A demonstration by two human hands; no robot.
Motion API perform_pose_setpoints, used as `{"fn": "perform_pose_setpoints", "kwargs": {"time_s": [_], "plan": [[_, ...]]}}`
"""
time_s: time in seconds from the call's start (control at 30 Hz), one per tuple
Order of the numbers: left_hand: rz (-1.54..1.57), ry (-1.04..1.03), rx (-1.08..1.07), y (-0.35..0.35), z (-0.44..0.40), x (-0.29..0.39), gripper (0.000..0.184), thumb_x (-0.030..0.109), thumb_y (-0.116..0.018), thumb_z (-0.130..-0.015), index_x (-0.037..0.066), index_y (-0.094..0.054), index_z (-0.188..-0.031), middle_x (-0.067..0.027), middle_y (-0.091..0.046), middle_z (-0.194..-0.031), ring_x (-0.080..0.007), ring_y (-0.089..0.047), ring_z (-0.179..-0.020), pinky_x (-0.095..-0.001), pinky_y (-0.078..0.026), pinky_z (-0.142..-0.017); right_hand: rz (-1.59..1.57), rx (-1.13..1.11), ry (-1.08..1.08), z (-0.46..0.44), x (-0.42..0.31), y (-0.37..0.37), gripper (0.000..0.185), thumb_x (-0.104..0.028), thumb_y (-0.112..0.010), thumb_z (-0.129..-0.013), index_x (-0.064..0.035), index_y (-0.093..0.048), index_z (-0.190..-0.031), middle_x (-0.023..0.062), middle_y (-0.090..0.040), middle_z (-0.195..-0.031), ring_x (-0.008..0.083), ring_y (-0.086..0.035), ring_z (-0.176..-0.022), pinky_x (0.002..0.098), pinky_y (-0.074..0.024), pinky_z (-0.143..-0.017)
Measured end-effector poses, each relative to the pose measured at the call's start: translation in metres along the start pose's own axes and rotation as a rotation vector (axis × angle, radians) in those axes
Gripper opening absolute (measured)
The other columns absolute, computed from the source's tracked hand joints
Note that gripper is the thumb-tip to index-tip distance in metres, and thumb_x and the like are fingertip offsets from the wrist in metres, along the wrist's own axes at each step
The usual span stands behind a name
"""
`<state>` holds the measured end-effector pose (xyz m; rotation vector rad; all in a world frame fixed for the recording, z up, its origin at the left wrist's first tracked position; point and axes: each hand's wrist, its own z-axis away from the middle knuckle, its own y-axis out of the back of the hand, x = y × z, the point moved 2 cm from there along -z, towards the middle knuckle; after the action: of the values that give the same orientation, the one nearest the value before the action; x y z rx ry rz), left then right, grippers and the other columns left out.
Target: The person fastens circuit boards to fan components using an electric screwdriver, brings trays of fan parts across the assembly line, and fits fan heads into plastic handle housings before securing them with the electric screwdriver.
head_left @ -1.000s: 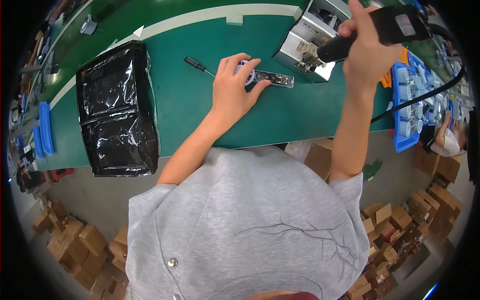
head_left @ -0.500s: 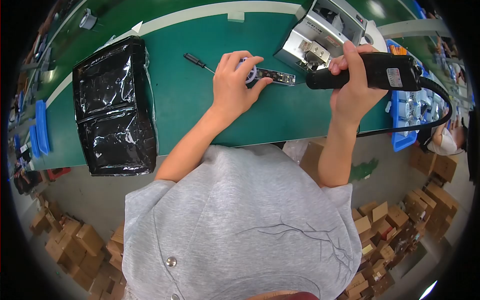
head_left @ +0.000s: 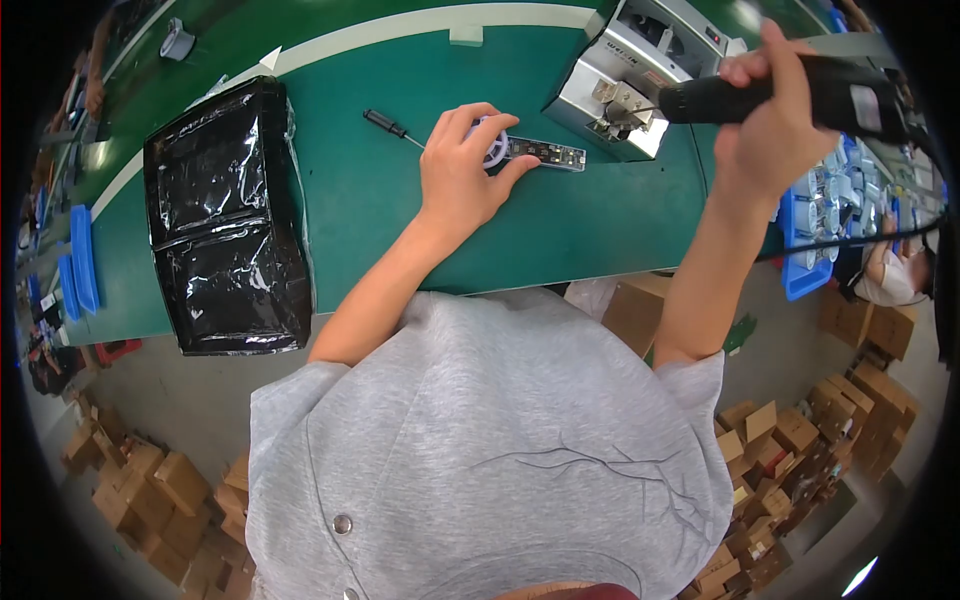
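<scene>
My left hand (head_left: 465,165) is closed around a narrow open housing with a circuit board (head_left: 545,154) in it, flat on the green mat. Between the thumb and fingers shows part of a pale lilac ring (head_left: 496,150) at the housing's left end. My right hand (head_left: 780,125) grips a black corded electric screwdriver (head_left: 715,100), held level and pointing left. Its thin bit meets the front of the silver screw feeder (head_left: 630,95); whether it touches a screw I cannot make out. Behind my left hand lies a small black-handled screwdriver (head_left: 385,122).
A shiny black wrapped pack (head_left: 230,215) lies on the left of the green worktable (head_left: 600,235). Blue trays (head_left: 84,258) stand at the far left; a blue bin (head_left: 803,275) with pale parts is at right. A co-worker (head_left: 890,270) sits beyond it. Cardboard boxes (head_left: 165,490) cover the floor.
My right hand has moved the electric screwdriver up and right, from beside the circuit board housing to the screw feeder's front. My left hand and the housing have barely shifted.
</scene>
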<state>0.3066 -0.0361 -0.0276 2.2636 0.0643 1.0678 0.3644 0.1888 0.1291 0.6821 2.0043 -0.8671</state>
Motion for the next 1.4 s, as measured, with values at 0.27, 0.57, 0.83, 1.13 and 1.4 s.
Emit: {"fn": "perform_pose_setpoints", "kwargs": {"time_s": [0.27,0.57,0.83,1.13,1.4], "plan": [[0.015,0.02,-0.001,0.001,0.0,-0.002,0.045,0.021,-0.092,-0.067,0.006,-0.072,-0.104,-0.0097,-0.067,-0.108,-0.0301,-0.064,-0.095,-0.0393,-0.054,-0.08,0.016,-0.019,-0.007,0.005,0.004,-0.009,0.013,0.007,-0.07,-0.083,0.0021,-0.059,-0.087,0.0084,-0.054,-0.064,0.0194,-0.053,-0.053,0.0352,-0.046,-0.055],[0.016,0.01,-0.001,-0.001,0.0,-0.004,0.045,0.02,-0.092,-0.066,0.006,-0.071,-0.104,-0.0091,-0.067,-0.108,-0.0299,-0.063,-0.095,-0.0394,-0.053,-0.08,-0.159,0.053,0.078,-0.015,-0.041,0.019,0.01,-0.009,-0.062,-0.091,-0.0008,-0.059,-0.085,0.0068,-0.051,-0.067,0.0168,-0.052,-0.06,0.0347,-0.0473,-0.061],[0.009,0.011,0.004,0.0,-0.005,-0.003,0.044,0.02,-0.092,-0.066,0.007,-0.071,-0.103,-0.0086,-0.066,-0.107,-0.0299,-0.063,-0.095,-0.0393,-0.053,-0.08,-0.054,0.144,0.235,-0.025,-0.048,0.027,0.01,-0.003,-0.068,-0.09,-0.0043,-0.058,-0.09,0.0046,-0.056,-0.068,0.014,-0.054,-0.062,0.0302,-0.0489,-0.06],[0.007,0.032,-0.009,0.0,-0.001,-0.002,0.044,0.022,-0.091,-0.067,0.006,-0.072,-0.103,-0.0089,-0.067,-0.108,-0.03,-0.063,-0.097,-0.0398,-0.053,-0.082,0.034,-0.005,0.027,0.004,0.006,-0.014,0.014,0.004,-0.073,-0.086,0.001,-0.06,-0.091,0.0076,-0.056,-0.065,0.0173,-0.052,-0.052,0.0333,-0.0463,-0.053],[0.025,0.033,0.031,0.001,-0.002,-0.006,0.046,0.023,-0.093,-0.064,0.006,-0.072,-0.101,-0.0093,-0.07,-0.106,-0.0292,-0.067,-0.094,-0.0386,-0.056,-0.08,0.119,-0.075,-0.052,0.036,0.01,-0.014,0.017,-0.005,-0.077,-0.087,0.0,-0.061,-0.085,0.0063,-0.057,-0.061,0.0151,-0.053,-0.048,0.029,-0.0449,-0.05]]}}
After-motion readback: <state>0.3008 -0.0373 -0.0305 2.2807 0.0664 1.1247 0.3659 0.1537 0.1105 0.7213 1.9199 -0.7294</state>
